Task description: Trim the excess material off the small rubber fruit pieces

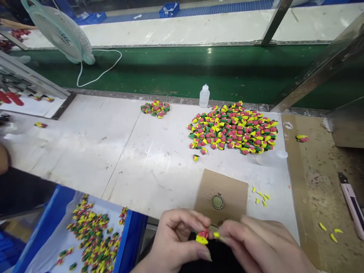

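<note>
My left hand (182,239) pinches a small red-and-yellow molded figure (202,237) between thumb and fingers, low in the view. Close beside it, my right hand (258,242) is closed on a small yellow piece (216,235) at its fingertips. I cannot tell whether the two pieces touch. Just beyond my hands lies a cardboard square (224,182) bearing a small round dish with a beaded rim (217,202). Several thin yellow pieces (261,196) are scattered to the right of the cardboard.
A large pile of pink, yellow and green figures (233,129) covers the table's back right, near a white squeeze bottle (204,96). A smaller pile (155,109) sits left. More figures fill a blue crate (122,242). A pink-handled cutter (351,204) and a fan (61,34) flank the table.
</note>
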`<action>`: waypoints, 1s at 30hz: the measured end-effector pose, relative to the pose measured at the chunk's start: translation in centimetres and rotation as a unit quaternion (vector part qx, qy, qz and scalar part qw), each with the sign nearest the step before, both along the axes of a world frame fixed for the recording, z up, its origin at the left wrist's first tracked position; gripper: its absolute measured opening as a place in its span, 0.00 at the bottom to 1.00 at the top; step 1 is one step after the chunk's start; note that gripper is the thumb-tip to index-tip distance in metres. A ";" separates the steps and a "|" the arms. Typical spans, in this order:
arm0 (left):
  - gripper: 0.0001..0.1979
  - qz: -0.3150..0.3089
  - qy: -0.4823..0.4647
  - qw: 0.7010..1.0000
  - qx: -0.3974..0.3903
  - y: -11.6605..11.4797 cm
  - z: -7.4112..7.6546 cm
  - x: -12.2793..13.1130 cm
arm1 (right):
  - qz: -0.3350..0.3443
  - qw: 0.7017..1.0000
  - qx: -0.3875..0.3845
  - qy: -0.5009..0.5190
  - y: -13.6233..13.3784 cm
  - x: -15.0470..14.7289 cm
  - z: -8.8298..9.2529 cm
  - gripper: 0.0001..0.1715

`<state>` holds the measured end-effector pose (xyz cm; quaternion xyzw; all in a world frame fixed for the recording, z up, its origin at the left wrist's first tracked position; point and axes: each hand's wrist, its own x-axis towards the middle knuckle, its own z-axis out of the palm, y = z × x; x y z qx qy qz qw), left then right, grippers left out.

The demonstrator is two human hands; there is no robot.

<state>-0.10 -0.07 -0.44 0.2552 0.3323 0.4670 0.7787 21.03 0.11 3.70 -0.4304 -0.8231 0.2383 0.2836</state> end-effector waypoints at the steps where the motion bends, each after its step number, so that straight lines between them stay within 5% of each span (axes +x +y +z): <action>1: 0.17 0.008 0.016 1.000 0.018 0.0 0.0 0.1 | -0.008 1.000 0.014 -0.013 0.0 0.0 -0.1 0.13; 7: 0.25 0.008 0.028 1.000 0.010 -0.3 -0.3 0.4 | 0.000 0.999 0.027 -0.020 0.0 0.0 0.0 0.19; 11: 0.19 0.013 0.037 0.999 -0.006 -0.1 -0.1 0.7 | 0.009 0.999 0.009 -0.049 -0.2 0.2 0.3 0.23; 30: 0.20 0.042 0.175 0.972 0.152 0.7 0.0 1.2 | 0.021 0.996 -0.015 -0.085 -0.4 0.9 0.0 0.21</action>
